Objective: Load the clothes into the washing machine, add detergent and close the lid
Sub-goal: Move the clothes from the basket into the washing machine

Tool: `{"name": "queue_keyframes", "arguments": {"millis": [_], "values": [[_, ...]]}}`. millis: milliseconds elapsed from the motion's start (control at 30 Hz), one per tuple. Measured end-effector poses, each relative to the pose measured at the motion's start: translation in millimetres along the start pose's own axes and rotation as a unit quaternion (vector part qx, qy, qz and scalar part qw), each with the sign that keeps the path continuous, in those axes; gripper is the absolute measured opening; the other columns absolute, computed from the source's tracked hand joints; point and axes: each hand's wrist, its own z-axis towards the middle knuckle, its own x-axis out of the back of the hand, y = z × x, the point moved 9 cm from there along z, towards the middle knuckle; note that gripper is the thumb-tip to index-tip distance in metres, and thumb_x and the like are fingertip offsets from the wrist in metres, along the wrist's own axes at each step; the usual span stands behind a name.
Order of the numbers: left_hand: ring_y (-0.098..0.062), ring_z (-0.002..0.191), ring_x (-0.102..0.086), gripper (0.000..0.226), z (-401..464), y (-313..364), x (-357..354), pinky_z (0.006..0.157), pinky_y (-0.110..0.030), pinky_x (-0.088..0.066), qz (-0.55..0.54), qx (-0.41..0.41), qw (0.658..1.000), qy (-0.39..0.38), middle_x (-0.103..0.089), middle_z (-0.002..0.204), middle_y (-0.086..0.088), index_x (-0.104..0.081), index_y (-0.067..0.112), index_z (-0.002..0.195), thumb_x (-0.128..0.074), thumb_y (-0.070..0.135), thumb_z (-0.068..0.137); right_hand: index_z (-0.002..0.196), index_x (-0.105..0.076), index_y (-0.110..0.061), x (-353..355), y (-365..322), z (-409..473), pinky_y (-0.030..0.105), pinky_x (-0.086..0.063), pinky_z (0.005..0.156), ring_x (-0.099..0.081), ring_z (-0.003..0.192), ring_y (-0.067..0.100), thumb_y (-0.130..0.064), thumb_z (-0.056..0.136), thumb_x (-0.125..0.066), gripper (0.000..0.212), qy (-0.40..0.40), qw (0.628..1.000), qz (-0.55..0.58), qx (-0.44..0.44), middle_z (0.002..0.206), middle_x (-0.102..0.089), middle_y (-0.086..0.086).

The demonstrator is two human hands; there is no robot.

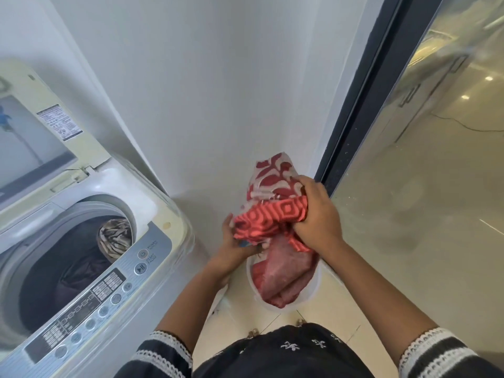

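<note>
loading under way, not finished. washing machine (pixel 81 255) stands at the left against the wall, lid (pixel 35 132) tipped up and back, drum open; inside it a dark garment (pixel 68 257) and a striped brownish piece (pixel 114 238) lie toward the far right of the drum. more clothes are out of it: a bundle of red patterned cloth (pixel 272 214), one piece red with white leaf shapes, one coral with square motifs, is held over the white basket (pixel 313 290) on the floor, in the corner where the wall meets the dark door frame (pixel 362 105). right hand (pixel 316 214) is curled over the top of the bundle, fingers clenched into the fabric; left hand (pixel 234 241) is under its left side, fingers closed on the lower edge. basket holds a further heap of red and pink cloth (pixel 283 276), so at least one more trip looks likely. left to do, by my reading: carry this bundle left to the drum, clear the basket, add detergent, lower the lid. no detergent container in view. control panel (pixel 90 304) runs along the machine's near edge; the bundle must pass over the machine's right rim, and trailing cloth could snag there or drape on the panel. glass door (pixel 436 159) on the right, tiled floor (pixel 341 323) below, black sleeves with white trim (pixel 431 347) at the bottom.
</note>
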Motion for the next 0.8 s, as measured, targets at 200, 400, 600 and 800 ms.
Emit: {"name": "queue_keyframes", "arguments": {"millis": [200,400,600,800], "values": [[-0.019,0.140,-0.041,0.128,0,38,-19,0.110,-0.047,-0.043,0.095,-0.188,0.977,-0.014,-0.027,0.155,-0.002,-0.009,0.042,0.151,-0.094,0.023,0.059,0.116,-0.067,-0.022,-10,-68,-18,0.044,-0.048,0.079,-0.060,0.093,0.031,-0.011,0.071,-0.072,0.046,0.000,0.957,-0.222,0.187,0.108,-0.062,0.005],[-0.021,0.102,-0.070,0.073,-5,68,28,0.083,-0.046,-0.060,-0.030,-0.229,0.964,0.133,-0.070,0.113,-0.001,-0.050,0.035,0.120,-0.087,0.026,0.058,0.137,-0.051,-0.034,-5,-68,-10,0.036,-0.051,0.101,-0.053,0.124,0.008,-0.024,0.066,-0.085,0.080,-0.144,0.962,0.191,0.130,0.137,-0.048,-0.010],[-0.025,0.105,-0.063,0.034,4,55,61,0.079,-0.035,-0.060,-0.396,-0.175,0.893,0.125,-0.067,0.116,-0.010,-0.057,0.009,0.125,-0.058,0.017,0.091,0.146,-0.017,-0.054,-28,-12,-22,0.012,-0.040,0.103,-0.031,0.132,-0.020,-0.042,0.052,-0.096,0.123,-0.230,0.914,0.332,-0.032,0.156,-0.024,-0.015],[-0.018,0.089,-0.074,0.068,0,12,-4,0.074,-0.031,-0.062,-0.407,0.008,0.913,0.005,-0.076,0.102,-0.007,-0.066,0.012,0.120,-0.080,0.049,0.066,0.146,-0.037,-0.018,-71,-15,-34,0.039,-0.050,0.104,-0.057,0.128,0.026,-0.012,0.046,-0.091,0.113,-0.213,0.855,0.454,-0.132,0.138,-0.057,0.008]]}}
